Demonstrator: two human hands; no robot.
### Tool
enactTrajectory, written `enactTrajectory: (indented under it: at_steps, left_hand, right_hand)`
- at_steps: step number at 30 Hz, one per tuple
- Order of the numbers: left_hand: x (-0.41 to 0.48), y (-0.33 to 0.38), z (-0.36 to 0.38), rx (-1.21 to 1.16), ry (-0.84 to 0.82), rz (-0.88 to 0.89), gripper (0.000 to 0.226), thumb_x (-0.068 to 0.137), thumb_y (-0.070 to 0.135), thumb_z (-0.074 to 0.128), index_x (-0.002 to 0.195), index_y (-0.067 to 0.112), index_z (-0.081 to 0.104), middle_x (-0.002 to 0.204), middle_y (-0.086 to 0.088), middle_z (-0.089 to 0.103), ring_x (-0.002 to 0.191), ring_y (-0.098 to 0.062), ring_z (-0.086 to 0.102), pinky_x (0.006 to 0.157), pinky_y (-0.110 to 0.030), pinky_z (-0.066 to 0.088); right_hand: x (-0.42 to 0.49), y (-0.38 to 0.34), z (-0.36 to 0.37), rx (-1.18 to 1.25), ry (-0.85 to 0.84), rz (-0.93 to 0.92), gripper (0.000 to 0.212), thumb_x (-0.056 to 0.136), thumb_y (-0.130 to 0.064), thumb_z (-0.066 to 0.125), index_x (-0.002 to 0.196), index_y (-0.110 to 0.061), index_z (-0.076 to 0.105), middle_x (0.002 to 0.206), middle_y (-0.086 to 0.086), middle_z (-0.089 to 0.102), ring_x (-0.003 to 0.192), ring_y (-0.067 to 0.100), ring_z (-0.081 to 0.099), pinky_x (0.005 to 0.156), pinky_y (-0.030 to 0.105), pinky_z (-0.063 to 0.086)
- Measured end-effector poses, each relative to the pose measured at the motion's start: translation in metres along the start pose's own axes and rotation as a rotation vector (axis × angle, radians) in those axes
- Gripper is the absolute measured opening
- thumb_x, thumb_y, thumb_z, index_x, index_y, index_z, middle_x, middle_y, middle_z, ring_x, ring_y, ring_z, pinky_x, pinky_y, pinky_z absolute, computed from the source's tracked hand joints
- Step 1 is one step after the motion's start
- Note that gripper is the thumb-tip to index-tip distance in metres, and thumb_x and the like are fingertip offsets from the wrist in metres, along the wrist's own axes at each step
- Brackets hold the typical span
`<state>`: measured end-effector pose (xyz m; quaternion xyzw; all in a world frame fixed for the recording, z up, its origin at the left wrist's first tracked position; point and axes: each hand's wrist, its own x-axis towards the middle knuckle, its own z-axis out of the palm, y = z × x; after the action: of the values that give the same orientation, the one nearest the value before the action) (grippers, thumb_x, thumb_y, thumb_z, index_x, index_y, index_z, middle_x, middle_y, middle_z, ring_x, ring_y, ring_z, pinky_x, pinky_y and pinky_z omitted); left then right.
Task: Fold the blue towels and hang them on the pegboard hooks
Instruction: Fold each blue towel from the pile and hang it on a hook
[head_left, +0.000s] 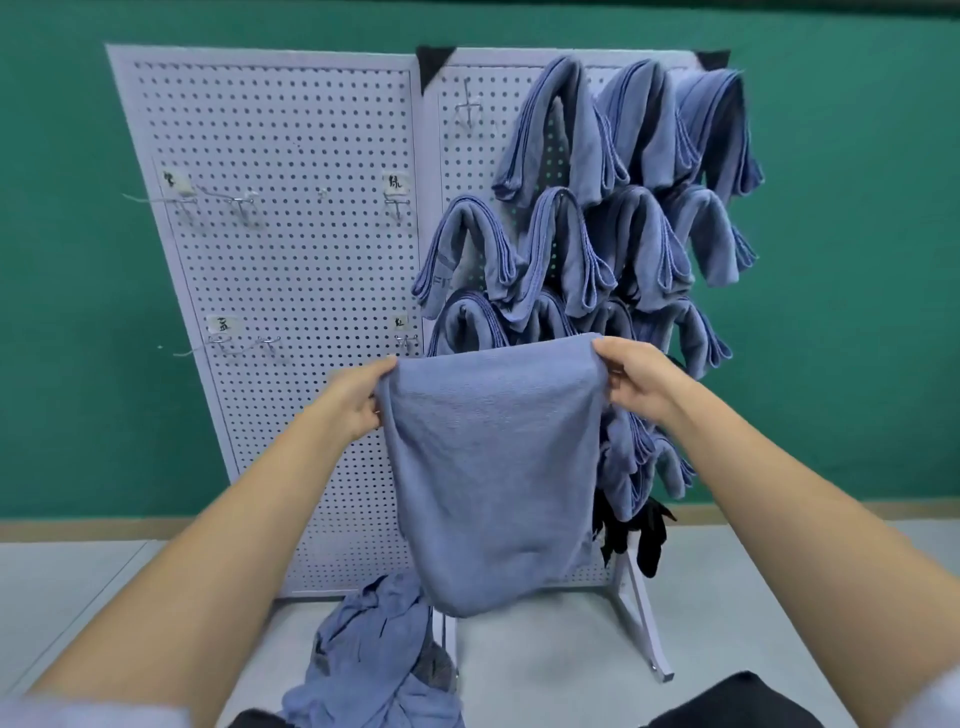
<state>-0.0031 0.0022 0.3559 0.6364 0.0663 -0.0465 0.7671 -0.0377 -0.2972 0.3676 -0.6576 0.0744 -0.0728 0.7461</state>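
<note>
I'm pinching one towel (493, 467) with both hands, left (353, 400) and right (641, 387); many are hanging folded on the pegboard (291, 260), a heap (374, 660) is waiting at the tabletop's (545, 649) near edge.

Two pegboard panels (291, 260) stand side by side. At least eleven folded towels (566, 249) hang on the right one; others are partly hidden. One held towel (493, 467) hangs between two hands, the left hand (353, 400) and the right hand (639, 384). Four paper labels (395, 182) mark the left panel.
</note>
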Motion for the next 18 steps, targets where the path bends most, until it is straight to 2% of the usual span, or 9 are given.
enactTrajectory:
  at_steps: [2, 4, 6, 8, 11, 15, 16, 18]
  left_hand:
    - [0.001, 0.009, -0.001, 0.069, 0.044, 0.039, 0.016, 0.093, 0.021, 0.06, 0.095, 0.006, 0.061, 0.09, -0.007, 0.066, 0.076, -0.018, 0.062, 0.06, -0.031, 0.05]
    - [0.0, 0.02, -0.001, 0.135, 0.074, 0.076, 0.016, 0.094, 0.022, 0.06, 0.091, 0.006, 0.061, 0.09, -0.007, 0.066, 0.076, -0.018, 0.062, 0.059, -0.031, 0.049]
    - [-0.002, 0.03, -0.002, 0.152, 0.088, 0.104, 0.019, 0.095, 0.023, 0.058, 0.096, 0.005, 0.061, 0.092, -0.008, 0.066, 0.079, -0.02, 0.063, 0.061, -0.032, 0.051]
    - [-0.006, 0.039, -0.004, 0.134, 0.081, 0.121, 0.016, 0.095, 0.023, 0.058, 0.096, 0.007, 0.06, 0.093, -0.007, 0.065, 0.081, -0.02, 0.062, 0.063, -0.032, 0.051]
    - [-0.013, 0.051, -0.005, 0.093, 0.052, 0.124, 0.012, 0.093, 0.018, 0.061, 0.084, 0.011, 0.057, 0.085, -0.002, 0.061, 0.074, -0.016, 0.058, 0.062, -0.03, 0.05]
    - [-0.015, 0.06, -0.005, 0.085, 0.017, 0.135, 0.016, 0.096, 0.009, 0.053, 0.08, 0.012, 0.054, 0.085, -0.003, 0.058, 0.075, -0.015, 0.055, 0.071, -0.029, 0.05]
    - [-0.014, 0.061, -0.005, 0.122, 0.012, 0.146, 0.017, 0.097, 0.009, 0.051, 0.081, 0.013, 0.053, 0.087, -0.003, 0.058, 0.075, -0.015, 0.055, 0.07, -0.029, 0.05]
    - [-0.015, 0.063, -0.005, 0.196, 0.025, 0.177, 0.016, 0.098, 0.01, 0.049, 0.083, 0.014, 0.054, 0.085, -0.003, 0.059, 0.073, -0.015, 0.055, 0.064, -0.028, 0.05]
  right_hand:
    - [0.0, -0.009, -0.003, -0.005, 0.011, -0.023, 0.016, 0.093, -0.013, 0.055, 0.079, -0.016, 0.062, 0.072, -0.001, 0.054, 0.061, 0.009, 0.047, 0.054, 0.02, 0.048]
    - [-0.002, -0.019, -0.006, 0.005, 0.005, -0.041, 0.015, 0.093, -0.011, 0.055, 0.081, -0.015, 0.063, 0.073, 0.0, 0.053, 0.063, 0.01, 0.047, 0.06, 0.021, 0.052]
    - [-0.006, -0.028, -0.007, 0.021, 0.021, -0.055, 0.014, 0.095, -0.01, 0.054, 0.084, -0.014, 0.063, 0.073, 0.0, 0.054, 0.064, 0.01, 0.047, 0.067, 0.023, 0.052]
    - [-0.008, -0.037, -0.009, 0.04, 0.053, -0.07, 0.016, 0.095, -0.01, 0.054, 0.082, -0.015, 0.06, 0.072, -0.001, 0.052, 0.062, 0.01, 0.047, 0.063, 0.022, 0.05]
    - [-0.01, -0.047, -0.013, 0.034, 0.096, -0.089, 0.014, 0.095, -0.01, 0.056, 0.083, -0.015, 0.062, 0.071, -0.002, 0.056, 0.062, 0.009, 0.05, 0.06, 0.021, 0.049]
    - [-0.013, -0.053, -0.015, 0.027, 0.069, -0.117, 0.011, 0.093, -0.007, 0.058, 0.087, -0.014, 0.064, 0.075, 0.0, 0.058, 0.064, 0.008, 0.049, 0.066, 0.021, 0.05]
    - [-0.014, -0.054, -0.014, 0.03, 0.058, -0.122, 0.012, 0.092, -0.005, 0.058, 0.087, -0.014, 0.064, 0.075, 0.001, 0.059, 0.065, 0.009, 0.05, 0.067, 0.021, 0.049]
    - [-0.015, -0.055, -0.014, 0.024, 0.048, -0.132, 0.015, 0.091, -0.002, 0.058, 0.085, -0.014, 0.064, 0.07, -0.002, 0.063, 0.064, 0.008, 0.05, 0.061, 0.018, 0.05]
